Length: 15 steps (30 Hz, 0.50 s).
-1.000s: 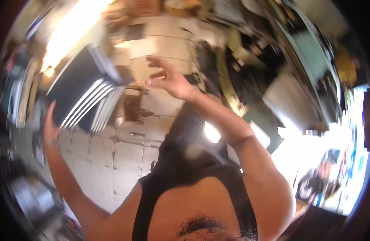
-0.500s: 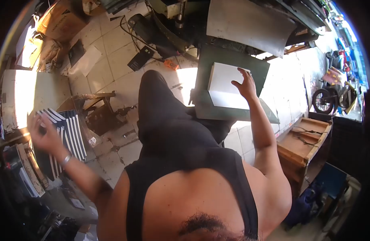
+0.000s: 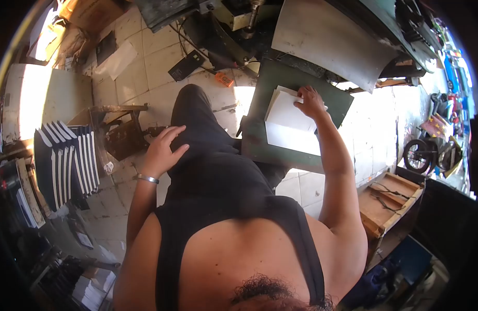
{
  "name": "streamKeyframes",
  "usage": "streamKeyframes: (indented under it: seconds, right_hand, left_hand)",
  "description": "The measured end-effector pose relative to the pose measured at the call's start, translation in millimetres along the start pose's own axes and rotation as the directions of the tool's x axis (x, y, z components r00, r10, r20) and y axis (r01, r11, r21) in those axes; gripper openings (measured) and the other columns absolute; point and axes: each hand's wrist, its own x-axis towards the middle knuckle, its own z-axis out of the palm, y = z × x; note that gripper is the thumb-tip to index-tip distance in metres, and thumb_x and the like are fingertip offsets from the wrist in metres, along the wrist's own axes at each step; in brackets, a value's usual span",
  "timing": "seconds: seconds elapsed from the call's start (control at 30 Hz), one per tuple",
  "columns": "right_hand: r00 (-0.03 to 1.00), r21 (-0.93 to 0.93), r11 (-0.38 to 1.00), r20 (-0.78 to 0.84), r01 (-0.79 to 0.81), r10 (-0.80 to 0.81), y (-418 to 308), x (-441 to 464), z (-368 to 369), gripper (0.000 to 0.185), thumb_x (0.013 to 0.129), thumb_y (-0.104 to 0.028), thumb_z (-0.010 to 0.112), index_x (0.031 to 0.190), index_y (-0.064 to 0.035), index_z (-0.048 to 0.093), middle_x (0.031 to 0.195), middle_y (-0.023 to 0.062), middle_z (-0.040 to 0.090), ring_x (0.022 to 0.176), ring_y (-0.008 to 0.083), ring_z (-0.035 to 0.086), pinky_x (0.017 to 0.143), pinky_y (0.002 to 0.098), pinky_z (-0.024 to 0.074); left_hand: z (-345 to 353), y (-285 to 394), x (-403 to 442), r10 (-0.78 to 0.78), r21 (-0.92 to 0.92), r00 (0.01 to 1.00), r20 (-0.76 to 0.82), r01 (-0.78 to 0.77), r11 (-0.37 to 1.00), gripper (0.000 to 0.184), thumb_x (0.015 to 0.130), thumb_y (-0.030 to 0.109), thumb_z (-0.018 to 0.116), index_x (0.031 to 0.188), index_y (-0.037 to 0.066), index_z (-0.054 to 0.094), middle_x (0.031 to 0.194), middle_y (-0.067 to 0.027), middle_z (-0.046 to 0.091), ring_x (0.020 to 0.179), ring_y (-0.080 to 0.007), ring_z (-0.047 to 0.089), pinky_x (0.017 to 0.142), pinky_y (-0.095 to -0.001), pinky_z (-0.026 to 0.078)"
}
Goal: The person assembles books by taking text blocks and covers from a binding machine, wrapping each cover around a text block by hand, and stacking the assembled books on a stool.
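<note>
A block of white paper (image 3: 291,120) lies on the dark green board (image 3: 259,140) in front of me, its left edge showing slightly fanned sheets. At its upper right edge my right hand (image 3: 310,102) has its fingers curled onto the paper. My left hand (image 3: 163,151), with a metal band at the wrist, is open and holds nothing. Its fingers are spread beside my dark-clothed thigh. Farther left stands a stack of dark-covered books (image 3: 67,160) with white page edges, apart from the left hand.
Beyond the board is a machine with a large grey metal plate (image 3: 329,41). A black box (image 3: 186,66) and an orange object (image 3: 224,79) lie on the tiled floor. At right stands a wooden drawer unit (image 3: 392,202); a small wheeled vehicle (image 3: 420,154) is beyond it.
My left hand has come away from the dark books and moved right to my thigh. My right hand, open before, has curled its fingers at the paper block's edge.
</note>
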Motion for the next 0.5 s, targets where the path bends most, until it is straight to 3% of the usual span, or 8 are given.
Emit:
streamKeyframes:
  seconds: [0.07, 0.13, 0.27, 0.37, 0.4, 0.5]
  right_hand:
    - [1.0, 0.103, 0.995, -0.001, 0.018, -0.019, 8.4, 5.5, 6.2, 0.041, 0.083, -0.026, 0.078, 0.118, -0.0147, 0.061, 0.127, 0.0116, 0.059, 0.118, 0.0356, 0.059, 0.099, 0.0477, 0.0482]
    - [0.999, 0.088, 0.996, -0.043, 0.031, -0.027, 5.9, 4.6, 10.0, 0.043, 0.081, -0.026, 0.079, 0.119, -0.0145, 0.062, 0.126, 0.0117, 0.058, 0.114, 0.0368, 0.061, 0.096, 0.046, 0.0502]
    - [0.993, 0.078, 0.996, -0.118, 0.034, -0.025, -5.6, -5.4, 8.6, 0.047, 0.081, -0.027, 0.081, 0.122, -0.0157, 0.061, 0.129, 0.011, 0.057, 0.114, 0.0369, 0.059, 0.097, 0.0483, 0.0496]
    - [0.974, -0.134, 0.986, -0.188, 0.099, -0.124, -9.9, -8.5, 16.2, 0.053, 0.08, -0.027, 0.082, 0.126, -0.014, 0.059, 0.132, 0.0105, 0.055, 0.115, 0.037, 0.059, 0.102, 0.0477, 0.0468]
    - [0.968, -0.147, 0.984, -0.215, 0.098, -0.129, -16.5, -12.5, 12.6, 0.055, 0.08, -0.026, 0.082, 0.127, -0.0123, 0.056, 0.126, 0.0108, 0.058, 0.115, 0.0369, 0.059, 0.105, 0.0477, 0.0445]
    - [0.992, -0.049, 0.997, -0.109, 0.059, -0.064, -13.8, -9.3, 17.1, 0.055, 0.079, -0.026, 0.082, 0.125, -0.0127, 0.055, 0.12, 0.0119, 0.061, 0.112, 0.0358, 0.061, 0.101, 0.0482, 0.0462]
  left_hand:
    - [8.6, -9.0, -7.8, 0.035, 0.024, 0.999, 0.0, -0.035, 0.999, 0.054, 0.085, 0.023, 0.078, 0.135, 0.01, 0.062, 0.13, -0.0109, 0.064, 0.111, -0.0276, 0.065, 0.099, -0.0378, 0.052]
    - [15.9, -15.7, -12.4, 0.098, 0.051, 0.995, -0.008, -0.098, 0.994, 0.053, 0.084, 0.024, 0.077, 0.134, 0.01, 0.063, 0.129, -0.0114, 0.064, 0.113, -0.029, 0.064, 0.099, -0.0391, 0.052]
    - [21.4, -21.5, -5.4, 0.082, 0.027, 0.996, -0.018, -0.082, 0.996, 0.051, 0.085, 0.024, 0.076, 0.133, 0.012, 0.063, 0.129, -0.0096, 0.064, 0.114, -0.0294, 0.064, 0.098, -0.0397, 0.051]
    - [22.1, -23.0, 2.2, 0.035, -0.022, 0.999, -0.014, -0.035, 0.999, 0.052, 0.084, 0.024, 0.077, 0.133, 0.012, 0.063, 0.127, -0.0094, 0.064, 0.111, -0.0282, 0.065, 0.097, -0.0393, 0.052]
    - [21.9, -22.6, 4.0, 0.04, -0.019, 0.999, -0.017, -0.041, 0.999, 0.053, 0.083, 0.024, 0.077, 0.133, 0.012, 0.063, 0.126, -0.0094, 0.065, 0.11, -0.0279, 0.065, 0.097, -0.0391, 0.052]
    - [21.8, -23.1, 7.8, 0.059, 0.009, 0.998, -0.033, -0.059, 0.998, 0.053, 0.083, 0.024, 0.078, 0.132, 0.012, 0.064, 0.122, -0.0088, 0.065, 0.104, -0.0268, 0.065, 0.093, -0.0382, 0.053]
